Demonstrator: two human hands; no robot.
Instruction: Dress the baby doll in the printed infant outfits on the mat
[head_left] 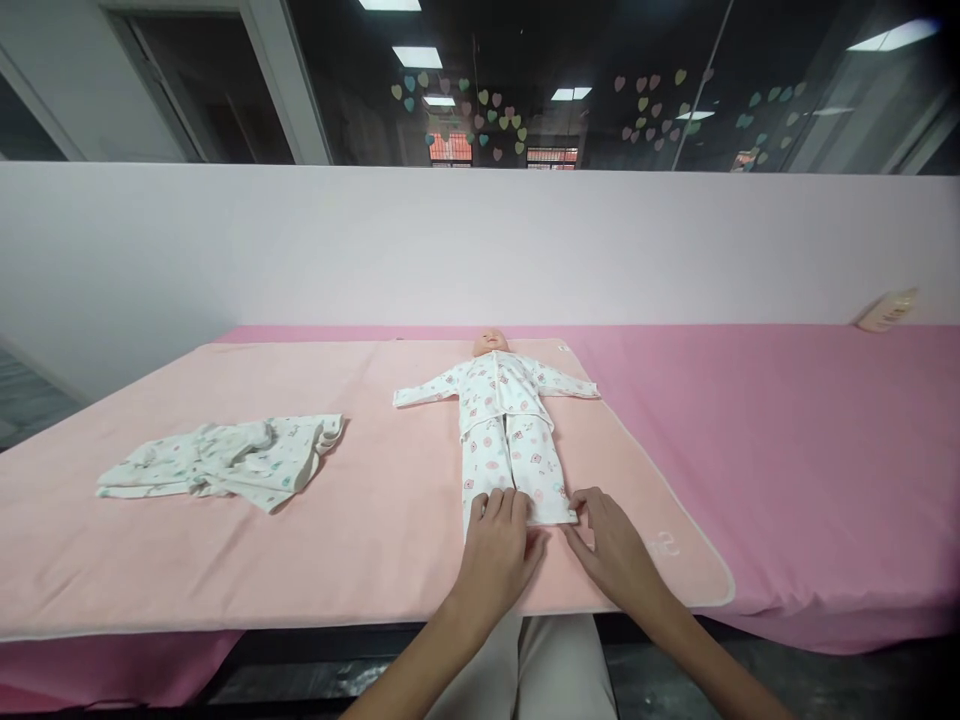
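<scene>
A baby doll [491,341] lies on its back in a white printed long-sleeved top [498,384] and matching trousers [535,455]. Its sleeves are spread out to both sides. My left hand [499,550] rests at the lower hems, its fingers curled onto the trouser cloth between the two leg ends and hiding part of the left leg. At the outer corner of the right leg's hem, my right hand [616,553] pinches the trouser cloth between thumb and fingers.
A crumpled white printed baby garment [232,458] lies to the left on the peach mat [360,560]. Beneath the mat is a pink cover [810,470]. A bottle [887,310] leans at the back right by the white wall [480,245].
</scene>
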